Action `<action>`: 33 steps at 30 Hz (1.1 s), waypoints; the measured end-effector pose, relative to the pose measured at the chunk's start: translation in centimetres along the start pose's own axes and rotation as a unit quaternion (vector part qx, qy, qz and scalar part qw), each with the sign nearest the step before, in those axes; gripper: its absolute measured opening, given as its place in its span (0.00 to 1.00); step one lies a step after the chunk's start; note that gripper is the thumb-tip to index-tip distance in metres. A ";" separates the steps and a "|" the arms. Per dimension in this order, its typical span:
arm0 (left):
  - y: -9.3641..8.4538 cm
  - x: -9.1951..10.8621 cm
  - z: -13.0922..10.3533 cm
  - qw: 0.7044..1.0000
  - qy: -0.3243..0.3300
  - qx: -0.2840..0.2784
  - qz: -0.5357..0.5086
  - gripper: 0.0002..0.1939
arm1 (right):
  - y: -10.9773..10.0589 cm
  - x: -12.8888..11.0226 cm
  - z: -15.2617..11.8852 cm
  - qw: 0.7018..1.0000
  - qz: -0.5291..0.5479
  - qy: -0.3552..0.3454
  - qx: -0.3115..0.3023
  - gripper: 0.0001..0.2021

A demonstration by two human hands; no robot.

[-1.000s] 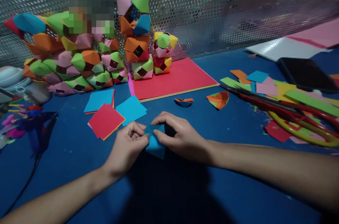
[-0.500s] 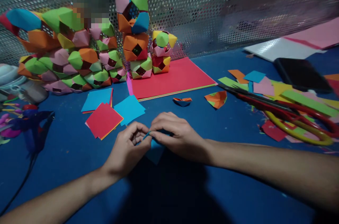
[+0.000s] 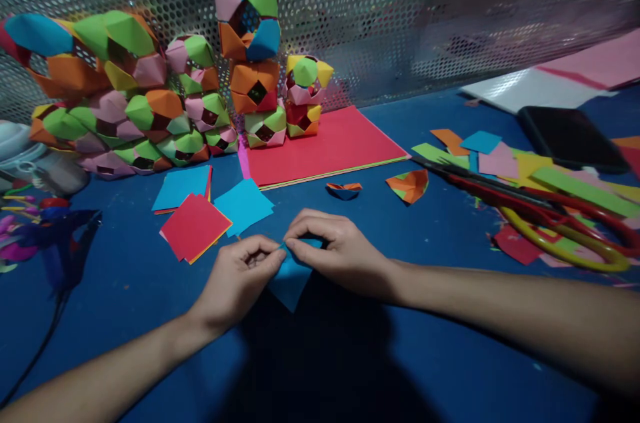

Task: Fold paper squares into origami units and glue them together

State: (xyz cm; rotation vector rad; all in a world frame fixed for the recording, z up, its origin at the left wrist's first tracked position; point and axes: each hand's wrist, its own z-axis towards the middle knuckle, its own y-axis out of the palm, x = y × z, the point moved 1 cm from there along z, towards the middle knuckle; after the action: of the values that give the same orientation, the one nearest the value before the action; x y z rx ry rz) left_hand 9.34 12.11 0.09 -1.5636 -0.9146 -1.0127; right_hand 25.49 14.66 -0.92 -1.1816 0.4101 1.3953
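Between my hands is a folded sheet of blue paper (image 3: 293, 280), its pointed corner hanging toward me. My left hand (image 3: 245, 273) pinches its upper left edge between thumb and fingers. Close beside that pinch, my right hand (image 3: 340, 253) grips the same edge, thumb tip near the left one. The fingers partly hide the paper's top. Just ahead lie a loose stack of blue paper squares (image 3: 245, 204) and a stack topped by a red square (image 3: 196, 226). Beyond my right hand are a small folded orange and dark paper piece (image 3: 344, 190) and an orange and green one (image 3: 409, 187).
Folded paper modules (image 3: 120, 103) are stacked along a perforated metal screen (image 3: 370, 36). Large red sheets (image 3: 325, 150) lie before it. To the right are scissors (image 3: 560, 236), paper scraps (image 3: 500, 160) and a black phone-like slab (image 3: 570, 136). A blue glue gun (image 3: 57, 236) stands left.
My hands have shifted slightly, the left fingers closing flatter against the paper. More of the blue sheet now shows beneath and between my hands. The view has moved a little.
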 end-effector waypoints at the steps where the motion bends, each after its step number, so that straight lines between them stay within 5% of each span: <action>1: 0.0 0.0 0.0 1.000 0.002 -0.001 0.002 0.09 | 0.0 0.0 0.0 1.000 -0.001 0.001 0.001 0.06; 6: 0.0 0.0 0.0 1.000 0.012 0.011 0.002 0.08 | -0.1 0.0 0.0 1.000 0.010 -0.002 -0.004 0.05; 14: -0.4 -0.2 0.0 0.993 0.037 0.105 -0.024 0.06 | -0.1 0.0 0.0 0.998 -0.026 0.052 0.007 0.02; 21: -0.1 0.0 -0.1 0.994 0.076 0.070 0.046 0.06 | 0.2 0.0 -0.2 0.999 -0.044 -0.020 0.015 0.10; 24: 0.1 0.0 0.0 0.987 0.124 0.041 0.092 0.06 | 0.1 0.1 -0.2 0.996 -0.062 -0.059 0.009 0.03; 33: 0.3 -0.2 -0.1 0.978 0.158 0.030 0.131 0.05 | 0.0 0.1 -0.2 0.992 -0.088 -0.090 -0.002 0.06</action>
State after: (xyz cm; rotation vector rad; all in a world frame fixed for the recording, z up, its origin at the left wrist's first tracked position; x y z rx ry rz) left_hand 9.50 11.97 -0.20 -1.3794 -0.5002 -0.9970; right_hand 25.55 14.54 -1.05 -1.0580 0.1722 1.3364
